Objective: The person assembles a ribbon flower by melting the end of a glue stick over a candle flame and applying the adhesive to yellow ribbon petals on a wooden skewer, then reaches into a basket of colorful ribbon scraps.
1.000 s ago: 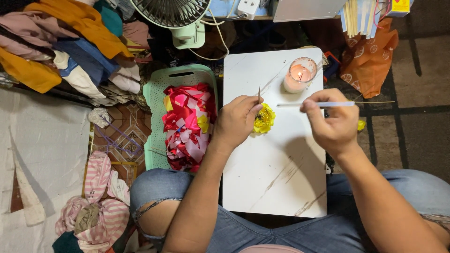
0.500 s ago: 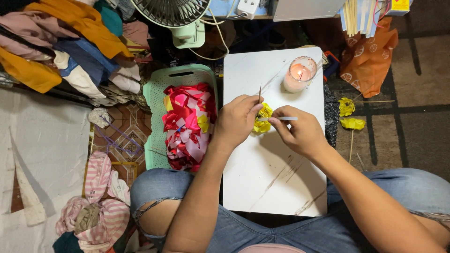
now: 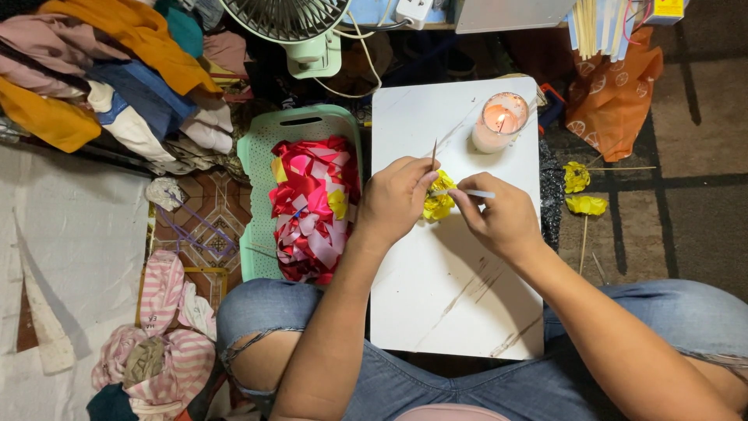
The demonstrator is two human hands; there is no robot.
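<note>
My left hand (image 3: 396, 199) grips a small yellow ribbon flower (image 3: 439, 203) on a thin wooden stick whose tip pokes up past my fingers, held over the white board (image 3: 452, 288) on my lap. My right hand (image 3: 499, 214) pinches a thin white stick (image 3: 477, 193) and holds its end against the flower. Both hands meet at the board's upper middle. A lit candle in a glass (image 3: 499, 122) stands at the board's far right corner.
A mint green basket (image 3: 261, 148) of red, pink and yellow ribbon pieces (image 3: 312, 206) sits left of the board. Two finished yellow flowers on sticks (image 3: 580, 191) lie on the floor at right, near an orange bag (image 3: 619, 93). A fan (image 3: 288, 19) and heaped clothes (image 3: 101, 70) lie beyond.
My right hand has drawn in leftward from beside the board's right edge to the flower, bringing the white stick with it. My left hand has stayed put with the flower.
</note>
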